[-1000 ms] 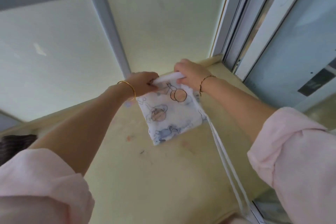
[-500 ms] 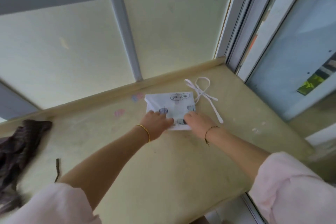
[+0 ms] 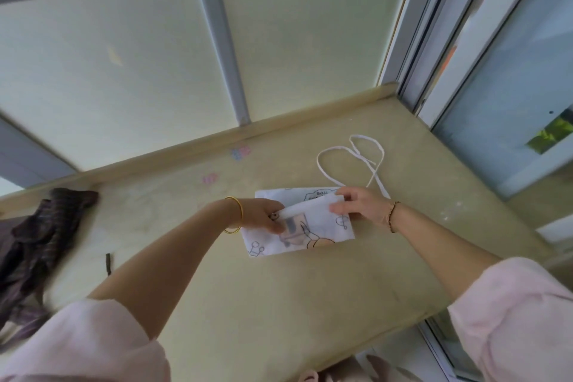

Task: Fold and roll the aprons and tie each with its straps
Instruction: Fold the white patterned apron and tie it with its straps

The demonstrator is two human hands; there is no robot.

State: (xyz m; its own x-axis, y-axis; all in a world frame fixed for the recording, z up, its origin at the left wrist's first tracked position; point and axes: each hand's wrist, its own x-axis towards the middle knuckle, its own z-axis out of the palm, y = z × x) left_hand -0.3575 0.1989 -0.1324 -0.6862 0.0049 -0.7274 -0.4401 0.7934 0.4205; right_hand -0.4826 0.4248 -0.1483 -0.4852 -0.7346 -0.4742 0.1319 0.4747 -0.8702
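Observation:
A small white apron printed with cartoon drawings lies folded on the yellowish table. My left hand pinches the left end of a raised fold of the cloth. At the right end of that fold, my right hand pinches the cloth too. Between the two hands the fold forms a lifted white ridge. The apron's white straps lie loose in loops on the table beyond my right hand.
A dark striped cloth lies heaped at the table's left edge. A small dark stick lies near it. A low raised border runs along the back of the table under a pale wall. Window frames stand at the right.
A second ago both hands held the folded apron up in the air; it then came down flat on the table. Now the hands lift and turn a fold of it.

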